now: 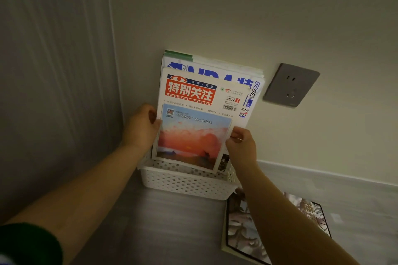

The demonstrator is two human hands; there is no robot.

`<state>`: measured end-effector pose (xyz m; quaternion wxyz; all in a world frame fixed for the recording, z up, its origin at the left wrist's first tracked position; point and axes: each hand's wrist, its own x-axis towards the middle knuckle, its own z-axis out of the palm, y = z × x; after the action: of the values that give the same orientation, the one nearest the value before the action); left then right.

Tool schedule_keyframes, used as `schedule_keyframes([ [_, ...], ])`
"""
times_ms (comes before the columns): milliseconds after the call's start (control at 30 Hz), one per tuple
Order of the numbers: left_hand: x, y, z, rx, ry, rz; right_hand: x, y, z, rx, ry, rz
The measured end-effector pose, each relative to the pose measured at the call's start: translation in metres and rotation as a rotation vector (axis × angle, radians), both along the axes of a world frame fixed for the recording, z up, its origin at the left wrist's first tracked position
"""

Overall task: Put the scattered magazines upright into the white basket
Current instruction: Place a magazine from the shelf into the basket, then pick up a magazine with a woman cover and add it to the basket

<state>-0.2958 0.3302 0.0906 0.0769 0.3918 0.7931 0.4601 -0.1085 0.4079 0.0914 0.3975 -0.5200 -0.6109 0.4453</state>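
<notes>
Item: white basket [187, 185], perforated plastic, standing on the grey floor [172, 228] against the wall [215, 17]; I count several magazines upright inside it, leaning back on the wall.

Item: front magazine [191, 122], red masthead and sunset cover, dated 2021; upright, lower edge just inside the basket's rim, tilted slightly; I see both hands on it.

Item: left hand [140, 128], fingers curled round the front magazine's left edge, thumb on the cover; closed on it.

Item: right hand [241, 144], fingers pinching the right edge of the same magazine at mid-height; closed on it.

Item: rear magazines [215, 69], taller, blue lettering and a green-topped one behind; touching the wall, partly hidden by the front magazine.

Item: loose magazine [241, 228], dark-bordered cover, lying flat on the floor just beside the basket's right end, partly under my right forearm.

Item: grey wall socket [290, 85], right of the stack.
</notes>
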Motion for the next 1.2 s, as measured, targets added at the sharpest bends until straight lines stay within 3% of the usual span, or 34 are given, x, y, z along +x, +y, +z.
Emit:
schedule_keyframes([
  [200, 0.008, -0.011, 0.004, -0.012, -0.056, 0.019, 0.012, -0.008, 0.005, -0.004, -0.078, 0.087],
  [333, 0.027, -0.037, 0.003, 0.03, -0.111, -0.078, 0.049, -0.029, -0.005, 0.087, -0.147, 0.025],
  [467, 0.074, -0.063, -0.004, 0.058, -0.007, -0.268, 0.114, -0.049, -0.027, 0.088, -0.377, -0.124],
  [667, 0.159, -0.065, -0.022, -0.174, 0.244, -0.616, 0.21, -0.076, -0.071, -0.043, -0.85, -0.195],
  [767, 0.193, -0.054, -0.037, -0.322, 0.362, -0.766, 0.241, -0.089, -0.092, -0.127, -0.904, -0.209],
  [967, 0.234, -0.008, -0.067, -0.5, 0.442, -0.9, 0.257, -0.092, -0.113, -0.05, -0.941, -0.21],
  [1100, 0.237, 0.039, -0.079, -0.583, 0.531, -0.775, 0.26, -0.089, -0.121, -0.041, -0.914, -0.194],
  [1200, 0.233, 0.068, -0.087, -0.689, 0.451, -0.663, 0.262, -0.087, -0.124, -0.044, -0.89, -0.205],
])
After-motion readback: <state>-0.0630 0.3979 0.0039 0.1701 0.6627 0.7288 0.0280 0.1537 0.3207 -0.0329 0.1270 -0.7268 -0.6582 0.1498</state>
